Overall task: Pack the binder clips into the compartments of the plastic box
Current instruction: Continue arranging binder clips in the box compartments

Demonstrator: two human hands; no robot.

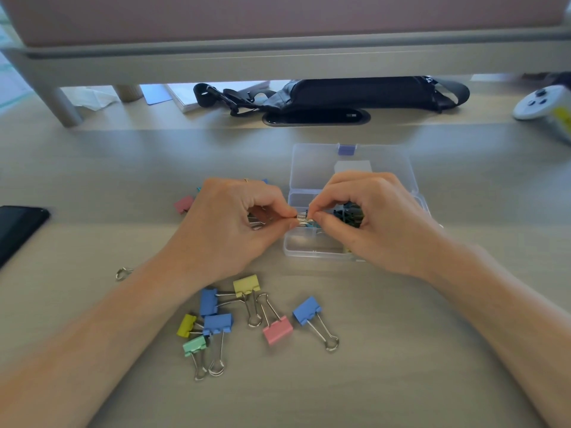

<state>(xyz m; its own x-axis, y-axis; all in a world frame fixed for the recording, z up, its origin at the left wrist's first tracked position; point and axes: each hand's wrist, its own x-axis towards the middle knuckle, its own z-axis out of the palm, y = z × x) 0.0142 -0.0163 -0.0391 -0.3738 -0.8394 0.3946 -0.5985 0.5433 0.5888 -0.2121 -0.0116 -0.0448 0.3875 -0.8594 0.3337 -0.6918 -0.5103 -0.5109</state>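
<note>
A small binder clip (304, 220) is pinched between both hands: the left hand (234, 217) grips its wire handles with thumb and forefinger, and the right hand (370, 217) nips its teal body. It hangs just over the near-left compartments of the open plastic box (309, 253), which lies under the right hand. Loose clips (217, 324) in blue, yellow, pink and green lie on the desk (401, 350) between the forearms. Far right of the right hand, a white controller (539, 101) bears a yellow label too blurred to read.

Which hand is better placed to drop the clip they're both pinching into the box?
Right, probably. The right hand is above the plastic box compartments; the left hand is off its left edge. Both pinch the clip.
</note>
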